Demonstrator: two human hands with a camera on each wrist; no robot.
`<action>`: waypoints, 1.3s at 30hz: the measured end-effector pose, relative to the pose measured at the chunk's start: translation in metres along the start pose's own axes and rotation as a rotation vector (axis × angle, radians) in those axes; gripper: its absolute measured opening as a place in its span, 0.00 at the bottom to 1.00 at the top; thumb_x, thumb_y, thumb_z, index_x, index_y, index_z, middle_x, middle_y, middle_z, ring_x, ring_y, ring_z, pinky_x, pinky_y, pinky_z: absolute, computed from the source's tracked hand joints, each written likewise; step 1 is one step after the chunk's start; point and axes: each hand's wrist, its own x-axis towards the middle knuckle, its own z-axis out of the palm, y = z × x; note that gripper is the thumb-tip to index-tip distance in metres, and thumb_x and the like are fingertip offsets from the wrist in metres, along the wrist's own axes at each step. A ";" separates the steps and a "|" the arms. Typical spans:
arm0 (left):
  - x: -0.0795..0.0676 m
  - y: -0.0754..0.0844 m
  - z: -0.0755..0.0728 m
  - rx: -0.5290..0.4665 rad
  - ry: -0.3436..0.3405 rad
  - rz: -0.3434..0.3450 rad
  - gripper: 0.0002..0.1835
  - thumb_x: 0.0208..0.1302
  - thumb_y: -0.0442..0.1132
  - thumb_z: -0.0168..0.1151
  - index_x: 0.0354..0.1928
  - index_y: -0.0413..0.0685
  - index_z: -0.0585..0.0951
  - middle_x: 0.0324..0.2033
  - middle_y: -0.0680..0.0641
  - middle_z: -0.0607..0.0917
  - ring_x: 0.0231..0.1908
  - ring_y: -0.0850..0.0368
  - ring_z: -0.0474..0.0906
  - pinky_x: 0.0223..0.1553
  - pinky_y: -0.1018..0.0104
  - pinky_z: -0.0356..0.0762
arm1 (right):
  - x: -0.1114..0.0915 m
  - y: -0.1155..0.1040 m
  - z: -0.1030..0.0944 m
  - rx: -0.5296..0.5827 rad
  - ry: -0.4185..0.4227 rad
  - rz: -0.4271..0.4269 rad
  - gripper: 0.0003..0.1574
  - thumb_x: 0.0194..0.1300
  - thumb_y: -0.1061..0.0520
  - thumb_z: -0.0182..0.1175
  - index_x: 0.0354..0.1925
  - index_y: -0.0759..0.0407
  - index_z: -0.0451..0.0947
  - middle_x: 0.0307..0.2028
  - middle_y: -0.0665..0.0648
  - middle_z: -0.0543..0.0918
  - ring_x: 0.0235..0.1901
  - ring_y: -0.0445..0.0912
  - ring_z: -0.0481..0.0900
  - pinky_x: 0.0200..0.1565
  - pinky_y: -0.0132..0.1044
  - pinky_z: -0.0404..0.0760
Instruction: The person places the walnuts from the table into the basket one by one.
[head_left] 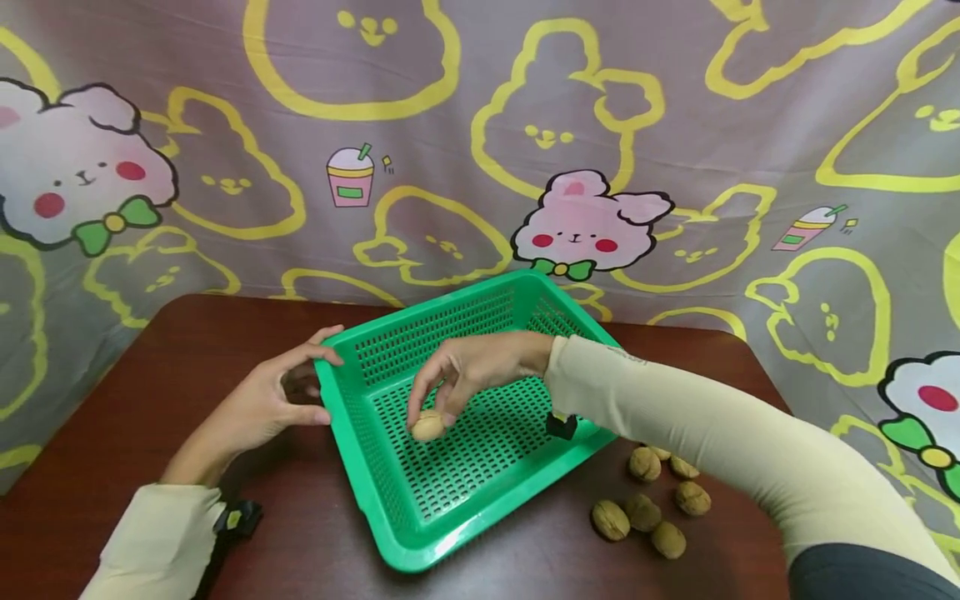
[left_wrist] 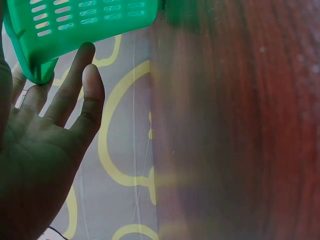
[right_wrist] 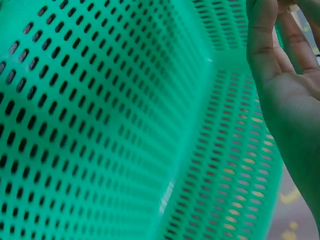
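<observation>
A green plastic basket with slotted walls stands on the table. Its left rim is gripped by my left hand, fingers over the edge and thumb against the outside; the left wrist view shows the same hand below the basket corner. Over the inside of the basket, my right hand pinches a walnut between thumb and fingers. In the right wrist view that hand is at the upper right, with the walnut mostly out of frame.
Several walnuts lie on the dark red-brown table to the right of the basket, some partly behind the right forearm. A patterned cloth hangs behind the table.
</observation>
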 end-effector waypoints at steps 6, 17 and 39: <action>0.001 0.001 0.000 0.004 0.000 -0.016 0.32 0.52 0.26 0.79 0.60 0.39 0.77 0.77 0.66 0.63 0.50 0.65 0.83 0.47 0.68 0.82 | 0.022 0.015 -0.004 0.037 -0.124 0.061 0.20 0.67 0.76 0.61 0.57 0.75 0.80 0.51 0.56 0.88 0.38 0.50 0.88 0.39 0.40 0.78; 0.000 0.001 -0.001 -0.008 0.003 -0.029 0.32 0.53 0.26 0.79 0.60 0.39 0.76 0.79 0.60 0.63 0.49 0.64 0.83 0.47 0.71 0.82 | 0.043 0.043 0.000 -0.039 -0.211 0.177 0.21 0.64 0.77 0.63 0.56 0.74 0.82 0.55 0.58 0.89 0.36 0.48 0.89 0.34 0.38 0.80; 0.001 0.002 0.001 -0.013 0.000 -0.041 0.32 0.54 0.26 0.79 0.61 0.39 0.76 0.81 0.45 0.60 0.48 0.64 0.83 0.47 0.69 0.81 | 0.021 0.035 -0.001 -0.042 -0.138 0.153 0.20 0.67 0.79 0.59 0.57 0.77 0.80 0.67 0.60 0.81 0.53 0.52 0.88 0.48 0.41 0.86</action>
